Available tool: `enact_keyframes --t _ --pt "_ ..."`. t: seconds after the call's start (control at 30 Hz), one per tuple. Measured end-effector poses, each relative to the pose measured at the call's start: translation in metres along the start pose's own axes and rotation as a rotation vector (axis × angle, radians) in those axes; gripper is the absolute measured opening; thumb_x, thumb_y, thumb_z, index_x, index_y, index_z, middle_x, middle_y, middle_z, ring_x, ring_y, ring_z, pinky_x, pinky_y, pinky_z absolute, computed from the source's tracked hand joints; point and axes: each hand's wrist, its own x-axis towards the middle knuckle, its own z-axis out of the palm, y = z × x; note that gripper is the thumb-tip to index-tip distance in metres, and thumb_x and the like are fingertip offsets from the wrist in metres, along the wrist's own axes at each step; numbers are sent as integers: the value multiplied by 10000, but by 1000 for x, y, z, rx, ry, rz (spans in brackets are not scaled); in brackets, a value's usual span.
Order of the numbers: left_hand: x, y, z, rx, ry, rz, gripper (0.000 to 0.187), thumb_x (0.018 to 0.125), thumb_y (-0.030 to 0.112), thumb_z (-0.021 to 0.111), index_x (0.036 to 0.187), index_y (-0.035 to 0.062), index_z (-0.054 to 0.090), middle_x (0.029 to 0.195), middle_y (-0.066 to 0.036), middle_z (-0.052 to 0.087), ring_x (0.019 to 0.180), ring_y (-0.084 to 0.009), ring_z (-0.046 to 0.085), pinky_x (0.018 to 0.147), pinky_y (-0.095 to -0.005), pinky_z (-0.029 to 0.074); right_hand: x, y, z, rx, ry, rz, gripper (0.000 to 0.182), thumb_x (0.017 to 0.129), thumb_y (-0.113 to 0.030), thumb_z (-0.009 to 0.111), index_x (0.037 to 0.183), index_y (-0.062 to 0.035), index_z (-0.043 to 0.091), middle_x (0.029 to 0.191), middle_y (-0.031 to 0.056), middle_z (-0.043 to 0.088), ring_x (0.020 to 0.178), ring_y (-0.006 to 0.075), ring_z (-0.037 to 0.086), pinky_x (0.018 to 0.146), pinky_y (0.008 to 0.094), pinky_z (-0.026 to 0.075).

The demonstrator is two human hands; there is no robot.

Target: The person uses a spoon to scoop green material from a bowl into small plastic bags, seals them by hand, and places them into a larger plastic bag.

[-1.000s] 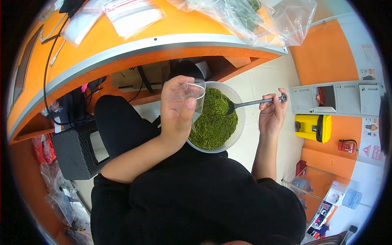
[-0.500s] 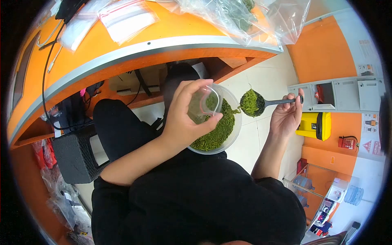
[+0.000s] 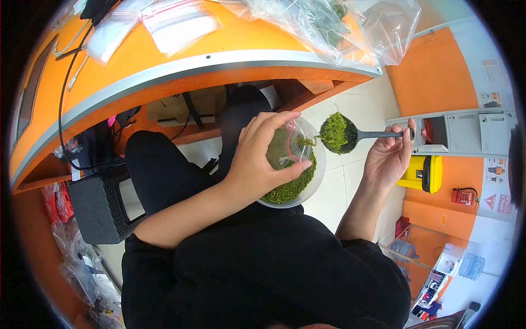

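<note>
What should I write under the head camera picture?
Right hand holds a dark spoon heaped with mossy green strands near the clear zip-lock bag in the left hand.

Printed sheet (image 3: pixel 491 71): right wall (image 3: pixel 493 231), far end; lettering too small to read.
Picture sheet (image 3: pixel 490 100): just beside it; words illegible.
Poster (image 3: pixel 497 170): same wall, nearer; small pictures, text unreadable.
Triangle sign (image 3: pixel 489 203): pinkish-red triangle, wording illegible.
Red box (image 3: pixel 464 196): pale markings, unreadable.

A head-worn camera is looking forward and down from close above the left hand (image 3: pixel 255 152), right hand (image 3: pixel 388 158) and bowl (image 3: pixel 320 169).
</note>
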Motion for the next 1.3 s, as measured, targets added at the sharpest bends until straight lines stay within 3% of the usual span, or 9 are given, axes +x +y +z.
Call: enact_keyframes --t 0.2,0.27,0.37,0.63,0.8,1.03,1.13,1.23,1.3 --pt "-1 -1 -1 -13 10 5 673 709 170 783 1298 62 475 1153 -102 472 1095 -215 495 947 -338 396 -7 -1 17 -219 -92 -123 299 987 -86 411 1276 -48 345 850 193 606 599 156 608 509 212 530" --pt "-1 -2 1 -36 35 -24 664 721 307 777 1283 104 488 1158 -83 519 1121 -249 484 970 -402 340 -8 -5 19 -246 -143 -144 302 984 -82 413 1275 -49 338 834 196 607 574 159 605 496 216 529" --pt "-1 -1 0 14 9 2 678 717 184 792 1301 57 472 1173 -107 475 1109 -227 504 954 -351 411 -10 -10 24 -320 -216 -193 305 979 -80 420 1269 -51 330 802 201 609 523 162 596 470 222 527" --pt "-2 -1 4 82 0 50 688 704 230 817 1290 67 495 1211 -120 497 1145 -255 497 969 -373 407 -14 -22 44 -466 -353 -239 331 964 -59 445 1265 -49 309 767 218 614 486 170 600 450 231 526" --pt "-2 -1 5 126 -17 79 707 694 243 823 1299 75 497 1222 -121 516 1154 -284 488 996 -399 369 -16 -23 54 -512 -470 -251 340 947 -48 482 1243 -52 314 760 243 629 486 216 606 456 264 531" --pt "-3 2 5 162 -97 129 688 739 277 777 1330 92 479 1198 -109 535 1126 -270 504 995 -405 349 -26 -19 69 -624 -590 -202 395 923 -64 547 1243 -48 316 789 259 640 514 225 623 487 277 542" --pt "-2 0 7 171 -110 119 682 757 285 759 1342 94 466 1192 -109 536 1111 -267 516 989 -409 351 -30 -18 73 -573 -646 -54 437 900 -100 614 1257 -31 371 818 256 647 574 242 654 502 284 545" --pt "-1 -2 7 167 -98 95 686 770 272 747 1357 91 442 1195 -114 535 1101 -266 525 976 -413 367 -23 -25 60 -571 -805 13 440 899 -109 619 1259 -17 384 837 260 648 589 240 658 509 288 547" --pt "0 0 6 169 -95 89 692 778 261 742 1367 88 423 1200 -117 534 1097 -264 529 968 -413 380 -23 -21 58 -570 -799 -5 435 918 -129 598 1263 -8 362 827 254 647 602 243 664 510 289 544"
